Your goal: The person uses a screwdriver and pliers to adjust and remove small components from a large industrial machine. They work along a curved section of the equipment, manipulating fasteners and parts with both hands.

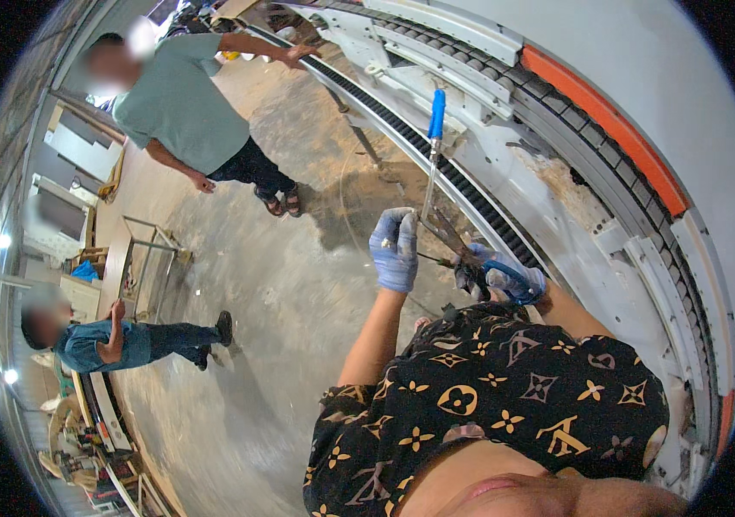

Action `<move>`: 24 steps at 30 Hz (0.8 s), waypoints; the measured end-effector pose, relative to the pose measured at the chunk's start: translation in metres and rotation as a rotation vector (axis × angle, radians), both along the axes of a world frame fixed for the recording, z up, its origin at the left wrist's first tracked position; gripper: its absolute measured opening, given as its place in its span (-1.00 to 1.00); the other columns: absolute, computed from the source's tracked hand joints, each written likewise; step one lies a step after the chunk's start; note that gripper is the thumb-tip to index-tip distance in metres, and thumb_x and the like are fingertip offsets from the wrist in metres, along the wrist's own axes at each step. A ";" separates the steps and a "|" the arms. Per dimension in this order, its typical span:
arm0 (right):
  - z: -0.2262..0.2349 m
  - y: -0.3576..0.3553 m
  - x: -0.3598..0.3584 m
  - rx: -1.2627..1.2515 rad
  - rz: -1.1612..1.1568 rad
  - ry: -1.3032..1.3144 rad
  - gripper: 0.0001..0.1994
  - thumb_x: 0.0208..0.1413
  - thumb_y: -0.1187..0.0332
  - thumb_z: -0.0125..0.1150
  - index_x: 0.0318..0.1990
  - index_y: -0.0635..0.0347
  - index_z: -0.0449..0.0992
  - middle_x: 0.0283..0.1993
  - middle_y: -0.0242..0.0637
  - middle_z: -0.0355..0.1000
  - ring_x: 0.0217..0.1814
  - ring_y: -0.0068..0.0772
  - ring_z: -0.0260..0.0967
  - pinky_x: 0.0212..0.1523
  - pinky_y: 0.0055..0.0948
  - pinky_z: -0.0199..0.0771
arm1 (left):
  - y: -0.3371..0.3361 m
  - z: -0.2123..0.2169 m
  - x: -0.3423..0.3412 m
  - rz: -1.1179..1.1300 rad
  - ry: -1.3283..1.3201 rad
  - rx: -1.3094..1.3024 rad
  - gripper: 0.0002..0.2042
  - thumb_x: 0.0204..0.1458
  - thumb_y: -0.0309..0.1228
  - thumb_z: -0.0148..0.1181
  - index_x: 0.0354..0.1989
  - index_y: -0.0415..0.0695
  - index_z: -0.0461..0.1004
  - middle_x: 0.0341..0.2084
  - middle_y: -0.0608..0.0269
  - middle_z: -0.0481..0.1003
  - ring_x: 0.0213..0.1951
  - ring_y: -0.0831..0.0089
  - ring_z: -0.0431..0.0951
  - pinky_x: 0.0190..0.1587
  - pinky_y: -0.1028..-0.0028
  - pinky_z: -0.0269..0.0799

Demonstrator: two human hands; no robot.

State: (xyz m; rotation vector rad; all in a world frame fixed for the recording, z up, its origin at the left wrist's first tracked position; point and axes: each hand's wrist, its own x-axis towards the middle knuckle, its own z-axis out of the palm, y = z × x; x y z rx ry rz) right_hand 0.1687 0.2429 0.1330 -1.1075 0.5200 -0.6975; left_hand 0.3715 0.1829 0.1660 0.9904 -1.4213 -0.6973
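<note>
My left hand (pixel 396 250), in a pale blue-white glove, is closed with the fingertips pressed together. What it pinches is too small to make out. A thin dark strand (pixel 433 258) runs from beside it toward my right hand (pixel 512 274). That hand, gloved alike, is wrapped around a dark blue-handled hand tool (pixel 518 289), whose exact kind I cannot tell. A black, crumpled-looking piece (pixel 471 280) lies against its fingers. Just beyond my left fingertips stands a bright blue handle (pixel 437 114) on a slim pale shaft (pixel 430 185); whether my fingers touch it is unclear.
A long machine with a dark toothed track (pixel 471 189), white panels and an orange strip (pixel 613 129) curves along the right. One person in a light green shirt (pixel 182 103) rests a hand on its far end; another in teal (pixel 100 346) stands left. A metal frame (pixel 156 258) stands on the concrete floor (pixel 272 345).
</note>
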 end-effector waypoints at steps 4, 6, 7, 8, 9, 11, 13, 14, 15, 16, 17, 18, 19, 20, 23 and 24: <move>0.011 0.010 0.006 0.104 -0.100 -0.028 -0.22 -0.17 -0.13 0.27 0.11 0.19 0.12 -0.25 -0.40 0.30 -0.42 -0.70 0.33 -0.42 -0.76 0.36 | -0.003 -0.005 0.000 0.171 -0.367 -0.081 -0.98 -0.02 -0.46 0.13 -0.41 -0.08 0.43 -0.65 0.15 0.43 -0.66 0.30 0.44 -0.53 0.46 0.36; 0.020 0.014 0.001 0.144 -0.109 0.035 -0.26 -0.15 -0.08 0.28 0.08 0.19 0.14 -0.29 -0.42 0.31 -0.46 -0.70 0.33 -0.43 -0.75 0.38 | -0.002 -0.002 -0.004 0.183 -0.395 -0.076 -0.98 0.00 -0.45 0.11 -0.41 -0.09 0.43 -0.62 0.15 0.44 -0.61 0.33 0.45 -0.49 0.45 0.37; 0.024 0.014 0.000 0.166 -0.116 0.065 -0.28 -0.14 -0.06 0.28 0.07 0.20 0.14 -0.30 -0.43 0.31 -0.48 -0.70 0.34 -0.43 -0.75 0.39 | -0.003 -0.001 -0.004 0.187 -0.410 -0.073 -0.97 0.00 -0.44 0.10 -0.41 -0.09 0.43 -0.61 0.15 0.45 -0.59 0.35 0.46 -0.47 0.45 0.37; 0.018 0.012 0.002 0.351 -0.109 -0.018 -0.33 -0.12 -0.04 0.27 0.03 0.20 0.16 -0.32 -0.44 0.31 -0.52 -0.70 0.33 -0.44 -0.73 0.40 | -0.008 -0.009 0.002 0.238 -0.353 -0.098 -0.95 0.02 -0.43 0.08 -0.42 -0.11 0.43 -0.58 0.19 0.46 -0.55 0.41 0.45 -0.44 0.45 0.37; 0.019 0.016 0.000 0.290 -0.095 0.014 -0.35 -0.10 -0.03 0.26 0.02 0.20 0.17 -0.32 -0.44 0.31 -0.53 -0.69 0.33 -0.45 -0.74 0.39 | -0.019 -0.023 0.012 0.289 -0.295 -0.123 -0.92 0.04 -0.41 0.06 -0.42 -0.12 0.42 -0.56 0.22 0.46 -0.52 0.47 0.44 -0.40 0.46 0.36; 0.017 0.030 -0.007 0.167 -0.059 0.074 -0.39 -0.08 -0.01 0.25 0.00 0.19 0.18 -0.32 -0.42 0.32 -0.55 -0.68 0.33 -0.47 -0.74 0.38 | -0.053 -0.032 0.067 0.578 -0.310 0.058 -0.86 0.07 -0.37 0.04 -0.43 -0.16 0.43 -0.52 0.32 0.44 -0.47 0.54 0.38 -0.35 0.51 0.33; 0.010 0.037 -0.015 0.254 -0.084 -0.019 -0.40 0.01 -0.01 0.15 0.08 0.18 0.13 -0.28 -0.39 0.33 -0.47 -0.66 0.32 -0.44 -0.70 0.34 | -0.062 -0.028 0.088 0.416 -0.135 0.031 -0.84 0.07 -0.34 0.05 -0.43 -0.17 0.45 -0.53 0.33 0.44 -0.48 0.52 0.37 -0.35 0.52 0.32; 0.019 0.039 -0.018 0.223 -0.138 -0.056 -0.39 0.03 -0.01 0.12 0.09 0.18 0.11 -0.27 -0.38 0.33 -0.44 -0.65 0.32 -0.42 -0.68 0.34 | -0.062 -0.028 0.092 0.339 -0.049 0.021 -0.82 0.06 -0.33 0.05 -0.43 -0.18 0.46 -0.54 0.33 0.44 -0.49 0.52 0.37 -0.35 0.53 0.31; 0.023 0.041 -0.020 0.191 -0.192 -0.092 -0.39 0.05 -0.01 0.09 0.11 0.19 0.10 -0.25 -0.38 0.33 -0.41 -0.64 0.32 -0.40 -0.66 0.34 | -0.060 -0.030 0.089 0.249 -0.082 0.037 -0.80 0.07 -0.31 0.05 -0.42 -0.19 0.47 -0.53 0.31 0.46 -0.48 0.50 0.38 -0.35 0.52 0.31; 0.013 0.033 -0.024 0.169 -0.130 -0.083 -0.38 0.09 -0.05 0.01 0.15 0.20 0.06 -0.23 -0.38 0.33 -0.36 -0.63 0.31 -0.36 -0.64 0.32 | -0.054 -0.028 0.083 0.156 -0.117 0.048 -0.78 0.07 -0.28 0.04 -0.42 -0.19 0.48 -0.53 0.28 0.47 -0.47 0.49 0.40 -0.34 0.52 0.32; 0.026 0.032 -0.017 0.192 -0.226 -0.027 -0.35 -0.01 -0.18 0.04 0.03 0.20 0.19 -0.31 -0.40 0.33 -0.44 -0.63 0.30 -0.44 -0.64 0.34 | -0.050 -0.025 0.075 0.065 -0.149 0.058 -0.75 0.08 -0.26 0.03 -0.42 -0.20 0.49 -0.52 0.26 0.48 -0.46 0.48 0.41 -0.33 0.52 0.32; 0.028 0.029 -0.016 0.143 -0.196 -0.028 -0.35 -0.01 -0.18 0.04 0.05 0.19 0.18 -0.30 -0.40 0.32 -0.43 -0.63 0.30 -0.43 -0.63 0.34 | -0.044 -0.020 0.066 -0.028 -0.221 0.043 -0.69 0.10 -0.19 0.00 -0.39 -0.21 0.51 -0.49 0.22 0.51 -0.42 0.50 0.45 -0.30 0.52 0.33; 0.030 0.026 -0.016 0.093 -0.170 -0.022 -0.34 -0.01 -0.18 0.04 0.06 0.18 0.18 -0.29 -0.40 0.31 -0.43 -0.62 0.29 -0.42 -0.63 0.34 | -0.038 -0.015 0.054 -0.110 -0.233 0.059 -0.66 0.11 -0.17 -0.03 -0.35 -0.21 0.52 -0.47 0.25 0.52 -0.39 0.53 0.45 -0.28 0.53 0.33; 0.031 0.025 -0.015 0.102 -0.147 -0.024 -0.34 -0.01 -0.18 0.04 0.07 0.18 0.17 -0.28 -0.40 0.31 -0.43 -0.62 0.29 -0.42 -0.63 0.34 | -0.030 -0.008 0.044 -0.178 -0.181 0.165 -0.68 0.11 -0.19 -0.03 -0.30 -0.20 0.53 -0.48 0.26 0.52 -0.39 0.53 0.46 -0.26 0.52 0.33; 0.030 0.022 -0.014 0.124 -0.082 -0.045 -0.32 -0.02 -0.17 0.07 0.08 0.18 0.17 -0.27 -0.40 0.30 -0.45 -0.62 0.29 -0.41 -0.62 0.35 | -0.022 0.008 0.024 -0.342 -0.189 0.295 -0.73 0.09 -0.25 0.01 -0.26 -0.19 0.52 -0.54 0.28 0.50 -0.48 0.60 0.41 -0.38 0.59 0.32; 0.028 0.021 -0.014 0.128 -0.063 -0.058 -0.32 -0.03 -0.17 0.08 0.08 0.18 0.16 -0.27 -0.40 0.30 -0.45 -0.62 0.29 -0.41 -0.62 0.35 | -0.022 0.007 0.020 -0.373 -0.181 0.282 -0.73 0.09 -0.25 0.01 -0.26 -0.19 0.52 -0.56 0.31 0.48 -0.50 0.62 0.38 -0.41 0.59 0.29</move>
